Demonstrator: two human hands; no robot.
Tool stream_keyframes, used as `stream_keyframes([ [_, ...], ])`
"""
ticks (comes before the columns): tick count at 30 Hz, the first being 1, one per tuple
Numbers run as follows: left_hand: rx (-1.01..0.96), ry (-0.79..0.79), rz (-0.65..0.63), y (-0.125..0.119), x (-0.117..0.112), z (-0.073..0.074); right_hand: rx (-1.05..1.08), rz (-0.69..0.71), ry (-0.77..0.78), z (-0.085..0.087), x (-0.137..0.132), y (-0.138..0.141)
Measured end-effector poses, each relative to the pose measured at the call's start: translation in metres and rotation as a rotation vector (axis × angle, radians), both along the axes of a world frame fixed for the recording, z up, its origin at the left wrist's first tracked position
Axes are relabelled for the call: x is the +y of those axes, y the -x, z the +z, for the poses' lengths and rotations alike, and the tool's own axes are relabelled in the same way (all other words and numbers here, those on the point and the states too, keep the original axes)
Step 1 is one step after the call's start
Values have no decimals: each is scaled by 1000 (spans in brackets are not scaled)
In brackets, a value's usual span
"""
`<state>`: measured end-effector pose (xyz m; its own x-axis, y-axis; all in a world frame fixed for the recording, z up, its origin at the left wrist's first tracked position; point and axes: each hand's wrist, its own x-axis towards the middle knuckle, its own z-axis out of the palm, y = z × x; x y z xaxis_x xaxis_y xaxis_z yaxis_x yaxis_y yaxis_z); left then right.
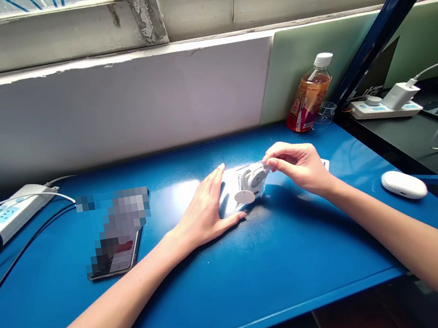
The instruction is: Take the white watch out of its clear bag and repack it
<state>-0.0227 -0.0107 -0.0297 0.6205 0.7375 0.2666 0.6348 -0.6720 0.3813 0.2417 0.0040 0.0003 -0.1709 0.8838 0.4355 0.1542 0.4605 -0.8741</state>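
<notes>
My left hand (205, 210) lies flat on the blue table (238, 283), fingers stretched out and together, holding nothing. Just right of its fingertips sits a small white device (252, 182) with a round white disc at its lower end, partly wrapped in clear plastic. My right hand (300, 165) is curled over the device's right side, its fingertips pinching the top edge of the device or its wrapping. The underside of the device is hidden.
A phone (117, 241) lies to the left. A white power strip (6, 214) with cables sits at the far left. A bottle of amber drink (310, 95) and a clear cup (325, 113) stand at the back right. A white oval case (404, 184) rests near the right edge, beyond it another power strip (384, 107) with a charger.
</notes>
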Motion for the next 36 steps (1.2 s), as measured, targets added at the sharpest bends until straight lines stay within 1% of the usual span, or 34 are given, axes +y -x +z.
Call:
stream_keyframes([
  [5, -44, -18, -2, 0, 1, -1, 23, -41, 204, 3, 1, 3],
  [9, -45, -22, -10, 1, 2, -3, -8, -11, 308, -1, 4, 3],
  [12, -23, -26, -18, 1, 2, -3, -32, -10, 346, -8, 7, 4],
  [16, -8, -33, -43, 0, 1, 1, -89, -89, 352, -20, 9, 6],
  [19, -9, -42, -58, 0, 2, 3, -168, -123, 357, -26, 8, 9],
  [21, 11, -36, -72, 0, 2, 3, -268, -152, 312, -29, 7, 11],
  [22, 32, -23, -82, -1, 2, 3, -336, -177, 259, -29, 6, 12],
  [25, 111, 36, -103, -2, 3, 3, -562, -250, 22, -29, 5, 10],
  [27, 142, 60, -99, -3, 3, 4, -670, -238, -121, -26, 4, 4],
  [29, 148, 64, -93, -4, 3, 5, -730, -150, -220, -21, 4, -3],
  [31, 135, 60, -85, -4, 2, 5, -773, -5, -280, -14, 3, -9],
  [33, 109, 54, -72, -3, 2, 4, -823, 143, -289, -8, 3, -14],
  [36, 67, 43, -63, -1, 2, 2, -865, 212, -249, -4, 1, -15],
])
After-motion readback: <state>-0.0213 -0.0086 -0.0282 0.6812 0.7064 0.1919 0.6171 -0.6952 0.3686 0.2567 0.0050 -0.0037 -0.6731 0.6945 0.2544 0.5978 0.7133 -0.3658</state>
